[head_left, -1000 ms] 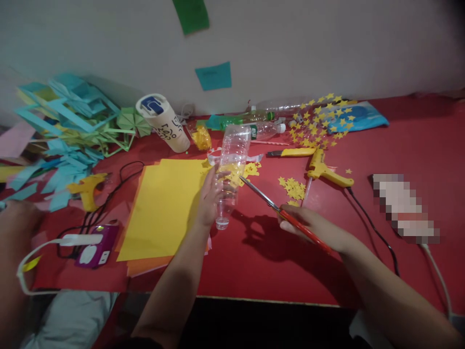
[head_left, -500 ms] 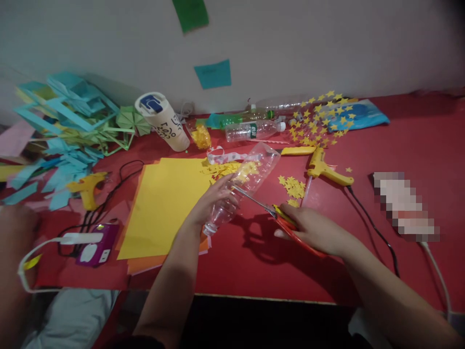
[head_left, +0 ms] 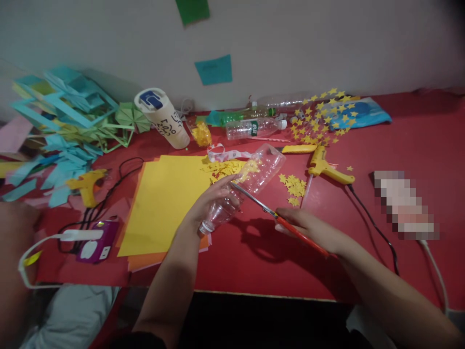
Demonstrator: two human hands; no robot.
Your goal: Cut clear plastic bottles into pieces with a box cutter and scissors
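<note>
My left hand (head_left: 210, 201) is wrapped round a clear plastic bottle (head_left: 267, 167), tilted with its capped neck toward me and its base pointing away to the right. My right hand (head_left: 308, 228) grips a pair of scissors (head_left: 254, 199) with red handles. Their blades reach left to the bottle's side by my left fingers; whether they pierce the plastic I cannot tell. Below the bottle lies a stack of yellow and orange paper (head_left: 160, 208). A pile of small yellow paper stars (head_left: 293, 188) sits on the red table beyond my right hand.
A yellow glue gun (head_left: 329, 169) and a yellow cutter knife (head_left: 298, 149) lie behind the stars. Another glue gun (head_left: 87, 186) and a purple power strip (head_left: 97, 242) are at left. Several bottles (head_left: 250, 128) and a white tumbler (head_left: 163, 118) line the back. Another person's arm (head_left: 16, 261) shows at far left.
The scissors' blades and handles have come together from a spread position. The bottle has shifted slightly, its base a little further right. My left hand keeps its grip.
</note>
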